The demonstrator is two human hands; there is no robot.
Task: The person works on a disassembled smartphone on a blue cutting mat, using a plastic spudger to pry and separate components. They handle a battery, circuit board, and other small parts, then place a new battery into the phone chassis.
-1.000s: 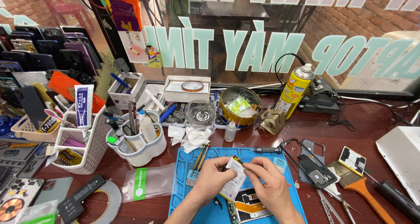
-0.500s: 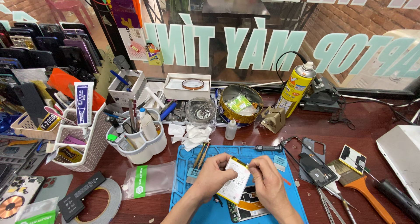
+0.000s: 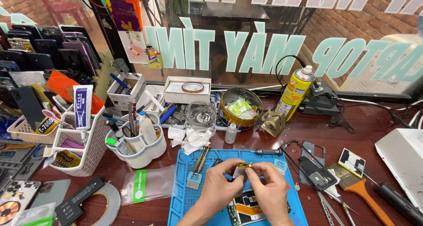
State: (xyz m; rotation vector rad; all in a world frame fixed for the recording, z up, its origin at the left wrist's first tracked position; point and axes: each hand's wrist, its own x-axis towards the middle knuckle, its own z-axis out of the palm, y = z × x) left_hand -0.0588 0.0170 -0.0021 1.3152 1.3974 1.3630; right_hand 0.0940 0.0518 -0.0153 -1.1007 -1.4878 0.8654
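Over a blue repair mat on a cluttered dark wooden surface, a person pinches a small gold-coloured part between both hands. The left hand comes in from seven o'clock and the right hand from five o'clock; the fingertips meet above the mat's centre. The part lies at twelve o'clock from both palms, its long axis running roughly left to right, with the right hand's thumb and forefinger closing on its right end and the left hand gripping the left end. Both hands are curled, knuckles up, wrists low near the picture's bottom edge. What exactly the part is cannot be told at this size; it may be a strip of tape or a thin flex piece. Directly below the hands, at six o'clock, lies an opened phone. A screwdriver rests at one o'clock from the hands, a pair of tweezers at ten o'clock, and a yellow spray can stands farther back.
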